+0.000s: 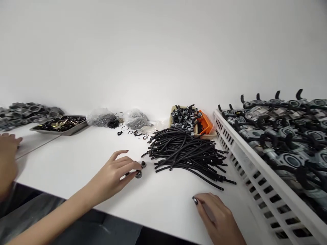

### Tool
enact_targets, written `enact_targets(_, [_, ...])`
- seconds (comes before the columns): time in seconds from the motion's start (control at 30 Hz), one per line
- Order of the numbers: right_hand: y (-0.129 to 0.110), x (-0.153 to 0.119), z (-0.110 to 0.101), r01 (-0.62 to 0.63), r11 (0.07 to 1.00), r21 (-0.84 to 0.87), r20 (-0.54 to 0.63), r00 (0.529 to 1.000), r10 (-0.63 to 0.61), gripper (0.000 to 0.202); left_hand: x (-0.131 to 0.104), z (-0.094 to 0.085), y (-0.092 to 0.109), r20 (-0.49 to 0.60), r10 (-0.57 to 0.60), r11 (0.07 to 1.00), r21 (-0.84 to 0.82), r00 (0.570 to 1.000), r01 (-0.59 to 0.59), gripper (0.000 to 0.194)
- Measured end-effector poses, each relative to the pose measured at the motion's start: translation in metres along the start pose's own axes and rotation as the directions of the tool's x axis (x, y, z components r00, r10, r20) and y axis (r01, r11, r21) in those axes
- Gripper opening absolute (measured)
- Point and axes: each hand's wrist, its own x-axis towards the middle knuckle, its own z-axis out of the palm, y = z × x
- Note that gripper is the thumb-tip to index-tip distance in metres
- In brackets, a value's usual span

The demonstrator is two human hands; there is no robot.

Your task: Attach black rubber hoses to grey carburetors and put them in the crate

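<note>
My left hand [121, 170] reaches over the white table, thumb and index finger pinched on a small round grey-and-black fitting [138, 174]. Just behind it, a second small fitting [143, 164] lies on the tabletop close to the fingertips. My right hand [218, 216] is near the table's front, with thumb and index finger pressed together. Whether anything is between those fingertips is too small to tell. Beyond both hands a loose pile of black rubber hoses [181, 153] spreads over the table.
Behind the hoses stand a yellow basket of hose fittings [185, 117] and an orange basket [205, 124]. A white slatted crate [255, 170] of metal housings fills the right. Plastic bags [135, 119], a tray [74, 129] and castings [28, 112] are leftward. Another person's hand [7, 156] is at far left.
</note>
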Motion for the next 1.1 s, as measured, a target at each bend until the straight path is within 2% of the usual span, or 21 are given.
enact_targets(0.07, [-0.001, 0.001, -0.001, 0.011, 1.000, -0.008, -0.012, 1.000, -0.011, 0.018, -0.022, 0.010, -0.006, -0.021, -0.067, 0.997, 0.039, 0.998, 0.068, 0.017])
enact_targets(0.17, [-0.002, 0.002, -0.001, 0.013, 0.999, -0.029, -0.036, 0.999, -0.014, 0.020, -0.040, 0.024, -0.014, -0.048, -0.151, 0.986, 0.061, 0.987, 0.154, 0.010])
enact_targets(0.37, [-0.002, 0.003, -0.002, 0.008, 0.999, -0.046, -0.036, 0.999, -0.010, 0.024, -0.045, 0.039, -0.018, -0.087, -0.176, 0.978, 0.099, 0.981, 0.184, 0.007])
enact_targets(0.47, [-0.002, 0.003, -0.002, -0.006, 0.999, -0.044, -0.032, 0.999, 0.005, 0.024, -0.042, 0.034, -0.013, -0.091, -0.167, 0.978, 0.110, 0.982, 0.176, 0.010])
enact_targets(0.6, [-0.002, 0.002, -0.001, -0.012, 0.999, -0.041, -0.017, 1.000, 0.011, 0.024, -0.024, 0.008, -0.005, -0.173, -0.112, 0.986, 0.102, 0.978, 0.131, 0.034])
enact_targets(0.67, [-0.003, 0.002, -0.001, -0.011, 0.999, -0.037, -0.019, 1.000, 0.011, 0.023, 0.000, -0.007, -0.003, -0.243, -0.080, 0.991, 0.084, 0.967, 0.103, 0.027])
enact_targets(0.73, [-0.004, 0.002, -0.001, -0.024, 0.999, -0.030, -0.015, 1.000, 0.023, 0.021, 0.037, -0.017, -0.002, -0.296, -0.069, 0.993, 0.074, 0.953, 0.095, 0.017])
enact_targets(0.83, [-0.006, 0.002, -0.002, -0.064, 0.998, -0.005, 0.021, 0.998, 0.064, 0.019, 0.112, -0.014, -0.001, -0.187, -0.133, 0.991, -0.053, 0.973, 0.125, 0.019])
enact_targets(0.9, [-0.008, 0.003, -0.002, -0.099, 0.995, 0.014, 0.041, 0.994, 0.099, 0.019, 0.164, 0.002, -0.001, -0.109, -0.110, 0.991, -0.083, 0.988, 0.101, 0.021])
enact_targets(0.97, [-0.009, 0.004, -0.002, -0.119, 0.992, 0.029, 0.037, 0.992, 0.118, 0.020, 0.210, 0.027, -0.001, -0.084, -0.119, 0.992, -0.056, 0.989, 0.115, 0.021])
enact_targets(1.03, [-0.009, 0.005, -0.001, -0.120, 0.992, 0.036, 0.024, 0.993, 0.119, 0.020, 0.244, 0.054, -0.003, -0.104, -0.162, 0.986, 0.015, 0.981, 0.164, 0.026])
enact_targets(1.1, [-0.008, 0.005, 0.000, -0.118, 0.992, 0.041, 0.018, 0.993, 0.117, 0.021, 0.266, 0.078, -0.008, -0.120, -0.195, 0.975, 0.080, 0.973, 0.206, 0.030])
